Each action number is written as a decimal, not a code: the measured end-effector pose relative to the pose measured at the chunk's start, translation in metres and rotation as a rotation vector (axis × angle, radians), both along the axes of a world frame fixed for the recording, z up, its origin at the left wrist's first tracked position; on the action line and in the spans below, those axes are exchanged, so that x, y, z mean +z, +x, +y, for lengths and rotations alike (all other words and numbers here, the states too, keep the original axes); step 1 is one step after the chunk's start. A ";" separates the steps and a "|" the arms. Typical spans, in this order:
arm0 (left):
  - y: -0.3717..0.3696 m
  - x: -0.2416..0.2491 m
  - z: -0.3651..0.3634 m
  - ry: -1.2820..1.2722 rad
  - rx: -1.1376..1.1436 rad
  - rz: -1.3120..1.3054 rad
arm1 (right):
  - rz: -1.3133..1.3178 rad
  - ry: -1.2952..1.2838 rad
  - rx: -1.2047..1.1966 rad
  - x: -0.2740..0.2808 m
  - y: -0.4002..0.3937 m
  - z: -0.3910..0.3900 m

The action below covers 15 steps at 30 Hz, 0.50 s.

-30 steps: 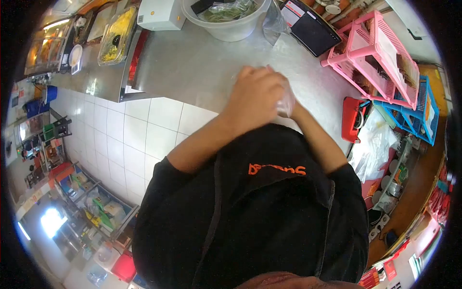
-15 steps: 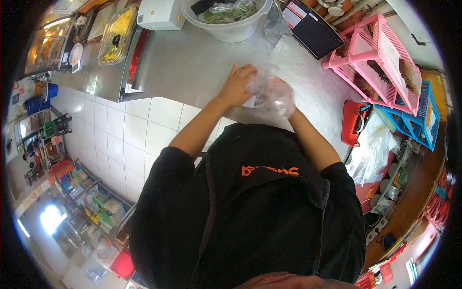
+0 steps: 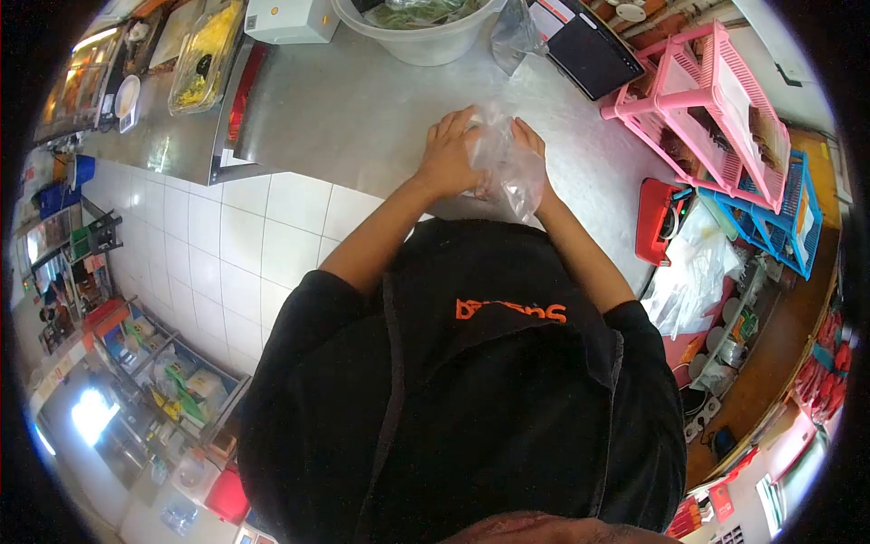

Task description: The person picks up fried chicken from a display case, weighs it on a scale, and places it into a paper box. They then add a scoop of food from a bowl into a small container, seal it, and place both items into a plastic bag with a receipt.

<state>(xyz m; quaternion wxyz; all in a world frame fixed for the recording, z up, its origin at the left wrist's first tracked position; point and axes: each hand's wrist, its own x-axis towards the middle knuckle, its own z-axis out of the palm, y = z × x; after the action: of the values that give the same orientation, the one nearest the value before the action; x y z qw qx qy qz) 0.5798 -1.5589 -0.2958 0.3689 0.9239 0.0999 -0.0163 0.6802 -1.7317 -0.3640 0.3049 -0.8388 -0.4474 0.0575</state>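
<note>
Here my left hand [image 3: 450,154] and my right hand [image 3: 535,159] are both closed around a clear, crinkled plastic bag [image 3: 506,163], one on each side, at the near edge of the stainless steel counter [image 3: 362,109] right in front of my black shirt [image 3: 471,390]. My left fingers curl over the bag's upper part, and my right fingers press flat along its other flank; something small and pale seems to sit low inside the film, though I cannot tell what it is. To handle the bag well, I judge I should keep the grip light and even, thumbs close to the mouth of the bag, so the thin film does not tear or slip, and hold it just over the counter so anything that falls out lands on steel. Further out, toward the far edge, stands a big white plastic bowl [image 3: 417,41] with green leaves in it, a white box [image 3: 290,18] to its left and a second clear bag [image 3: 517,32] just beside it on the right. A black tablet [image 3: 589,54] lies near the far right corner, next to a pink plastic rack [image 3: 702,109], with a blue basket [image 3: 797,208] beyond and a red tray [image 3: 657,222] off the right edge. A clear lidded tub of yellow food [image 3: 201,54] sits far left.
</note>
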 end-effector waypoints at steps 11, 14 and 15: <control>0.013 -0.030 -0.017 0.156 -0.119 -0.369 | -0.133 -0.483 0.123 0.015 -0.001 0.006; 0.027 -0.007 -0.031 -0.100 -0.271 -0.257 | -0.193 -0.045 0.113 -0.013 0.000 0.028; 0.029 0.001 -0.035 -0.219 -0.318 -0.155 | 0.002 0.330 0.101 -0.037 -0.008 0.037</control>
<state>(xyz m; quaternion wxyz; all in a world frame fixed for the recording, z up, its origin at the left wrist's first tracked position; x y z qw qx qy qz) 0.6088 -1.5936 -0.2944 0.4666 0.8809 -0.0782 -0.0138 0.6726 -1.6948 -0.4005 0.4357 -0.7537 -0.4921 -0.0009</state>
